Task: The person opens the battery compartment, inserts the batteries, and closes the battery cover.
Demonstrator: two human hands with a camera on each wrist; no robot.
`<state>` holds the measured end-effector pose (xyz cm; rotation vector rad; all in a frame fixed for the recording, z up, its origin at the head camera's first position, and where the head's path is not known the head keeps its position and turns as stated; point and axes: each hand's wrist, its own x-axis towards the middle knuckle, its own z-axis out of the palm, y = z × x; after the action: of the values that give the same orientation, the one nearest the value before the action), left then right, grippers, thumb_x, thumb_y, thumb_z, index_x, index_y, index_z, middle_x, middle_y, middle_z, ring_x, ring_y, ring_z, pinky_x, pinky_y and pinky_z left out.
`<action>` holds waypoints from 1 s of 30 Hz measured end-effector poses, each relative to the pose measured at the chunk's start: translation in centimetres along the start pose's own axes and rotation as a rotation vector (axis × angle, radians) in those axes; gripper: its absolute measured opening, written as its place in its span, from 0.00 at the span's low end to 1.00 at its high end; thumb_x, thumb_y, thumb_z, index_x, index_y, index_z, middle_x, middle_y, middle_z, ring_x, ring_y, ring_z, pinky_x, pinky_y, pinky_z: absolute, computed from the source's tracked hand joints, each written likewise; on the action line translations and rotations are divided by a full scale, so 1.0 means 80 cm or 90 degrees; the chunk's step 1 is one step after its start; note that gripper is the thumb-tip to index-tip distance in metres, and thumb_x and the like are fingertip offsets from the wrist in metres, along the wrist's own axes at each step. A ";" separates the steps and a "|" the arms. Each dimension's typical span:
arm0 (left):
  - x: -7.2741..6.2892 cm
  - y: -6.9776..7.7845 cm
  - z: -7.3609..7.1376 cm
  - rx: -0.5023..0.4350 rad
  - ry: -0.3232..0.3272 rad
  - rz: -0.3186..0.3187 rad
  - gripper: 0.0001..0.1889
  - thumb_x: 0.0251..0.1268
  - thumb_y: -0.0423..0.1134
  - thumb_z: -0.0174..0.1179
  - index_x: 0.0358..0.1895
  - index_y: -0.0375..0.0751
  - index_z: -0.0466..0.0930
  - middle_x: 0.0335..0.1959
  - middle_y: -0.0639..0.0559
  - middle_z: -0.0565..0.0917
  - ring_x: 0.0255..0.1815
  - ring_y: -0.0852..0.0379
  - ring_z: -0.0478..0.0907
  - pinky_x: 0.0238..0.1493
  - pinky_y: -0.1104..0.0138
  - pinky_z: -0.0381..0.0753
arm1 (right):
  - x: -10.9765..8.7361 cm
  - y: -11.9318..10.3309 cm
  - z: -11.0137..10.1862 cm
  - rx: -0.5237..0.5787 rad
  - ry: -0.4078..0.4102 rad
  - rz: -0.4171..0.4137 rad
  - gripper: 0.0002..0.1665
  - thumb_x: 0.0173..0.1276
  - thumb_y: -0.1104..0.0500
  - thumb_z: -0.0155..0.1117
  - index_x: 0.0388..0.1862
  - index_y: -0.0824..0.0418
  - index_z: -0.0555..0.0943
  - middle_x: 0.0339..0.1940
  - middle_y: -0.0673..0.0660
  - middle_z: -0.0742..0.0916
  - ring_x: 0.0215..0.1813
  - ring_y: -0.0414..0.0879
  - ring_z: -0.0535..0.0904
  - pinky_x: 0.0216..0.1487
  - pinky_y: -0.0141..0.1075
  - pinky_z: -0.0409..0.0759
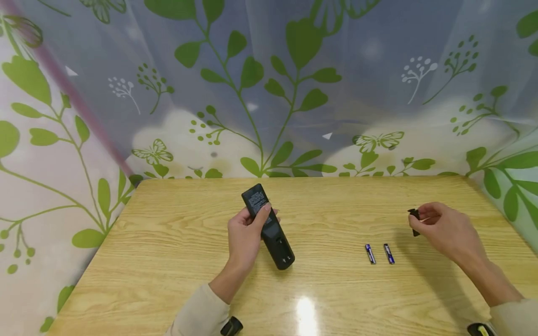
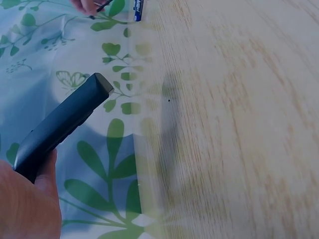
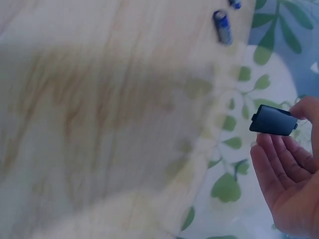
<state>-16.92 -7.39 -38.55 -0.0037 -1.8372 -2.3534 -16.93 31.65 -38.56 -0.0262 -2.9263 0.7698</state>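
A black remote control (image 1: pixel 278 242) is gripped in my left hand (image 1: pixel 245 233), its back turned up and the thumb laid across the label. Its battery compartment (image 1: pixel 280 241) lies uncovered at the end nearer me. In the left wrist view the remote (image 2: pixel 65 122) slants up above the table. Over the table's right side, my right hand (image 1: pixel 451 228) pinches a small black battery cover (image 1: pixel 414 222) between thumb and fingers. The right wrist view shows this cover (image 3: pixel 274 120) with small tabs at its ends. Two blue batteries, one (image 1: pixel 370 254) left of the other (image 1: pixel 388 254), lie between the hands, nearer the right.
The wooden table (image 1: pixel 168 261) reaches back to a curtain (image 1: pixel 269 93) printed with green leaves and butterflies. More of this patterned cloth (image 1: pixel 50 163) hangs along the left side. A bright light reflection shows on the table near the front.
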 end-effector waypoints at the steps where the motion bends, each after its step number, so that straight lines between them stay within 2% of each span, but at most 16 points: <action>1: 0.000 0.000 -0.001 0.000 0.001 0.002 0.18 0.65 0.40 0.63 0.48 0.27 0.79 0.41 0.31 0.83 0.41 0.38 0.83 0.42 0.60 0.83 | 0.002 0.004 0.000 -0.007 -0.008 0.002 0.30 0.68 0.40 0.58 0.49 0.67 0.76 0.38 0.63 0.86 0.40 0.59 0.81 0.34 0.49 0.76; 8: 0.000 0.002 -0.003 0.007 0.003 0.009 0.18 0.65 0.41 0.63 0.47 0.26 0.79 0.40 0.33 0.84 0.41 0.37 0.83 0.41 0.61 0.84 | 0.011 0.028 0.001 -0.054 -0.056 0.024 0.32 0.67 0.42 0.59 0.48 0.71 0.76 0.39 0.66 0.85 0.36 0.59 0.81 0.28 0.46 0.76; 15: 0.000 0.004 -0.004 0.000 0.004 0.006 0.18 0.66 0.40 0.62 0.48 0.26 0.79 0.41 0.32 0.83 0.42 0.35 0.82 0.42 0.60 0.84 | 0.013 0.046 0.003 -0.084 -0.121 0.045 0.38 0.64 0.38 0.60 0.49 0.73 0.76 0.41 0.66 0.84 0.34 0.56 0.81 0.25 0.43 0.76; 21: 0.000 0.004 -0.005 -0.008 0.008 0.002 0.17 0.65 0.39 0.62 0.48 0.26 0.78 0.41 0.31 0.83 0.41 0.37 0.83 0.42 0.60 0.84 | 0.016 0.048 0.004 -0.100 -0.141 0.054 0.40 0.63 0.35 0.59 0.47 0.73 0.77 0.41 0.67 0.84 0.35 0.58 0.80 0.25 0.44 0.75; 30: 0.000 0.003 -0.007 -0.006 0.004 0.004 0.17 0.65 0.39 0.63 0.48 0.26 0.79 0.40 0.32 0.83 0.41 0.38 0.83 0.42 0.60 0.84 | 0.017 0.043 0.007 -0.114 -0.155 0.050 0.33 0.64 0.42 0.61 0.46 0.72 0.78 0.41 0.67 0.84 0.34 0.57 0.81 0.23 0.45 0.76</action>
<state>-16.81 -7.99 -38.46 -0.0030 -1.8200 -2.3562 -18.39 34.43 -40.62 -0.0669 -3.2355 0.5536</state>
